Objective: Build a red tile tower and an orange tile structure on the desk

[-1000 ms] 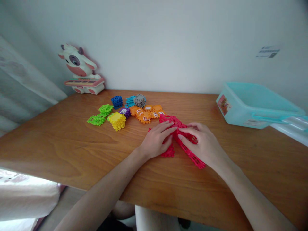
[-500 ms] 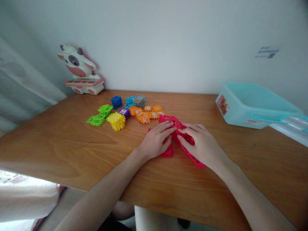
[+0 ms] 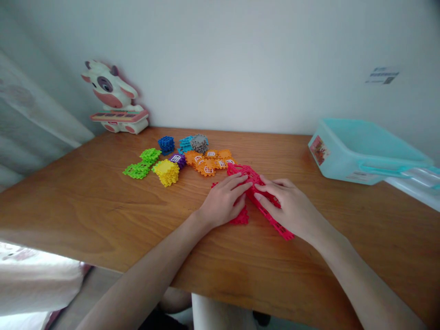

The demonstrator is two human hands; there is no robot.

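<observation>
My left hand [image 3: 223,200] is closed over red interlocking plastic building pieces [image 3: 242,216], its fingers bent across their top. From the other side, my right hand [image 3: 288,204] grips a long red lattice strip [image 3: 275,224] between thumb and fingers. The strip slants from the back toward the table's front edge. Much of the red plastic under both palms is hidden. Just behind my hands lie orange window pieces [image 3: 208,168]. A yellow stack [image 3: 167,172] stands left of them, beside a purple piece with a white window [image 3: 178,159].
Green pieces [image 3: 137,170], a dark blue stack [image 3: 167,145], light blue pieces [image 3: 185,144] and a grey stack [image 3: 199,143] are on the wooden table [image 3: 113,220]. A toy cow with a keyboard [image 3: 117,98] stands back left. At right is a turquoise bin [image 3: 343,160].
My right hand has shifted very slightly, its fingers still on the red strip. The left hand and the coloured stacks look the same.
</observation>
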